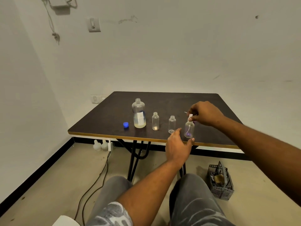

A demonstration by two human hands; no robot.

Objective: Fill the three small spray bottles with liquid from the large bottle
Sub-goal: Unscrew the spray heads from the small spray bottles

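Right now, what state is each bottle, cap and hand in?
Large bottle: upright, uncapped, little yellowish liquid at bottom.
Blue cap: off, on the table.
Left small bottle: upright, uncapped.
Middle small bottle: upright, uncapped.
Right small bottle: upright, spray head at its neck, tube inside.
Right hand: pinches the spray head.
Left hand: open, by that bottle.

dim, flat indoor light with a greenish-grey cast; its source is out of view. the dark surface (pixel 171 103) shows a faint sheen toward 12 o'clock, with soft shadow pooled beneath it. wide-angle distortion bows the skirting at 8 o'clock. the right hand (pixel 205 113) and left hand (pixel 177 147) look slightly soft, and the white spray head (pixel 190 118) pinched by the right hand washes out.
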